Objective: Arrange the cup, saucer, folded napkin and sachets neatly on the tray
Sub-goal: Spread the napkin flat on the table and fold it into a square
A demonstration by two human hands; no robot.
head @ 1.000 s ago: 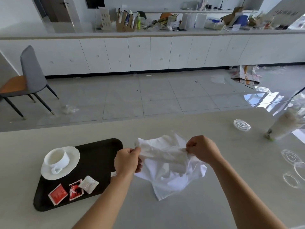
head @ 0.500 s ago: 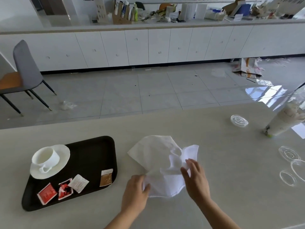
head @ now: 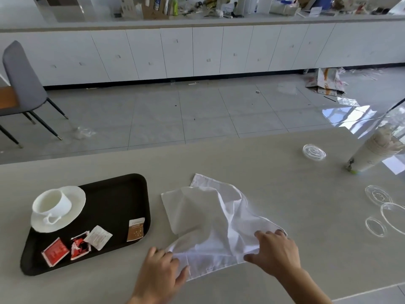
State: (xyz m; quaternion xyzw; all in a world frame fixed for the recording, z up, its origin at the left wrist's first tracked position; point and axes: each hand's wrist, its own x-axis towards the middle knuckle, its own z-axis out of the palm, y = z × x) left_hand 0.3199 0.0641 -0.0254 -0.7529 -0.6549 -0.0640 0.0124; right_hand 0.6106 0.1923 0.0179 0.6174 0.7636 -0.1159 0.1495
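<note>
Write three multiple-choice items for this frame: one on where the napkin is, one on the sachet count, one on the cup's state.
1. Where does the napkin lie?
A. on the tray
B. on the table right of the tray
C. on the floor

2. How many sachets are on the tray?
A. two
B. four
C. six

3. How does the cup stand?
A. upright on the saucer
B. tipped over on the table
C. held in a hand

Answers:
1 B: it is spread, rumpled, on the table under the left hand and right hand.
2 B: two red, one white, one brown.
3 A: it sits on the saucer, no hand near.
</note>
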